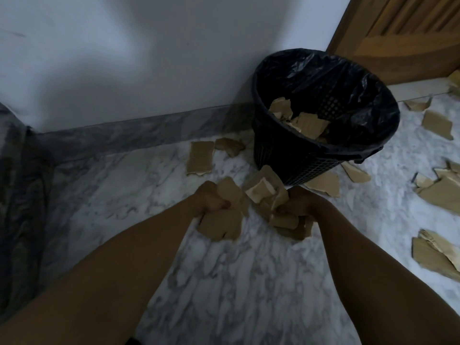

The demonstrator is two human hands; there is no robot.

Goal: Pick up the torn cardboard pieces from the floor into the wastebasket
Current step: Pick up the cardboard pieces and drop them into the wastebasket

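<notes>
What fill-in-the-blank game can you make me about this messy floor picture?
The left hand and the right hand each grip torn ____.
The wastebasket is lined with a ____ bag.
Some pieces already lie ____ the wastebasket.
Missing words: cardboard, black, inside.
</notes>
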